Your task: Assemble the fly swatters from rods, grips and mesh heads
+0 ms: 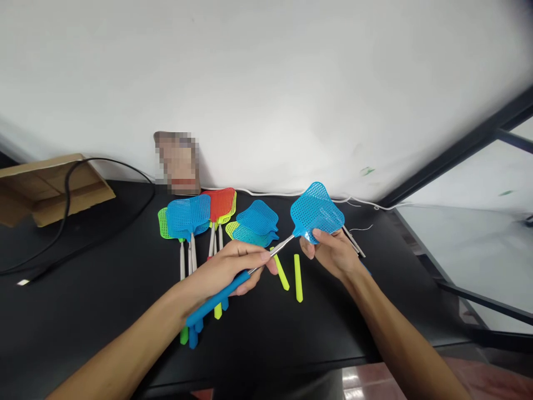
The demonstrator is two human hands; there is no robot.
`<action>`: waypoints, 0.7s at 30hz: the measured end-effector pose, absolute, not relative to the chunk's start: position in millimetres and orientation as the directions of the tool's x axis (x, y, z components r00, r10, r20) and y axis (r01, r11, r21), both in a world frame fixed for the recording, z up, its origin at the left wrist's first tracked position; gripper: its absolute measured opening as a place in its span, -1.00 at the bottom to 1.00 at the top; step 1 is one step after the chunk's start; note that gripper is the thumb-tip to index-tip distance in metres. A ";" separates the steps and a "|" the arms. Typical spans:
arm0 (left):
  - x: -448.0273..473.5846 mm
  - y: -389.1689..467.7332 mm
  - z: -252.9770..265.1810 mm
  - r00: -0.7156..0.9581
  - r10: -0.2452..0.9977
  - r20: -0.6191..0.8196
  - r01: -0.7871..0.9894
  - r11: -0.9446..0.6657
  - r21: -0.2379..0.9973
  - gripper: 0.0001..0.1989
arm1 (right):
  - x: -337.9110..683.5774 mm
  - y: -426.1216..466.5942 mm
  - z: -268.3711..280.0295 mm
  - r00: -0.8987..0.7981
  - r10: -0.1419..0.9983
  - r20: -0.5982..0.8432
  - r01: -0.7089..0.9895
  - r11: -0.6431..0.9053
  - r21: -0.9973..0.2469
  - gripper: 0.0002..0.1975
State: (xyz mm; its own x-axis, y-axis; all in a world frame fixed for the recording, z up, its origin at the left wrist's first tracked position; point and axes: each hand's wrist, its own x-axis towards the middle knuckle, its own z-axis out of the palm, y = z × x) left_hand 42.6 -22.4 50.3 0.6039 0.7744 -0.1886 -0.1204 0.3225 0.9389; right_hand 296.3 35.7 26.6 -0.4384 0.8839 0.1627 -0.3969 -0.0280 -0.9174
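A blue fly swatter (317, 208) with a metal rod and a blue handle is held between my two hands above the table. My left hand (241, 264) is closed round the rod, close to the top of the handle. At the lower edge of the mesh head, my right hand (331, 250) pinches the plastic with thumb and fingers. Beneath the hands lie two loose yellow handles (298, 278). Behind them are loose blue swatter heads (257, 216) and a yellow one (233, 229). Thin metal rods (353, 241) lie partly hidden behind my right hand.
Several assembled swatters (189, 214) in blue, green, red and yellow lie at the left on the black table (104, 328). A cardboard box (75, 186) and a black cable (66, 194) are farther left. A blurred-out object (179, 164) leans against the white wall (266, 94).
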 end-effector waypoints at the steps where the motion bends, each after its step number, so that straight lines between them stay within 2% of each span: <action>1: 42.9 -23.2 49.1 0.635 0.750 -0.185 -0.187 0.382 0.905 -0.66 | 296.1 34.6 26.9 -0.457 0.874 0.166 -0.416 -0.045 -0.908 -0.84; 5: 43.4 -26.1 49.2 0.708 0.688 -0.156 -0.319 0.510 0.799 -0.70 | 295.7 29.8 29.9 -0.520 0.833 0.192 -0.427 -0.058 -0.902 -0.84; 8: 40.6 -25.2 53.8 0.693 0.701 -0.169 -0.269 0.470 0.841 -0.68 | 296.1 27.0 34.0 -0.516 0.831 0.208 -0.378 -0.003 -0.926 -0.83; 11: 35.3 -22.7 59.6 0.638 0.752 -0.167 -0.073 0.275 0.959 -0.65 | 296.6 25.2 38.0 -0.477 0.860 0.181 -0.296 0.037 -0.954 -0.79; 13: 32.1 -22.0 63.5 0.597 0.785 -0.165 0.091 0.138 0.986 -0.63 | 296.5 24.7 39.1 -0.463 0.874 0.149 -0.250 0.033 -0.968 -0.76; 17: 32.1 -24.5 67.3 0.536 0.830 -0.157 0.273 0.006 0.962 -0.61 | 294.5 24.7 38.1 -0.450 0.890 0.067 -0.220 -0.038 -0.975 -0.71; 19: 35.7 -26.8 64.8 0.496 0.864 -0.090 0.348 -0.103 0.932 -0.59 | 293.8 25.1 37.8 -0.430 0.903 0.025 -0.212 -0.073 -0.975 -0.69; 21: 40.7 -29.4 58.1 0.455 0.890 0.034 0.465 -0.270 0.843 -0.55 | 294.1 25.6 38.3 -0.397 0.918 -0.024 -0.188 -0.106 -0.976 -0.70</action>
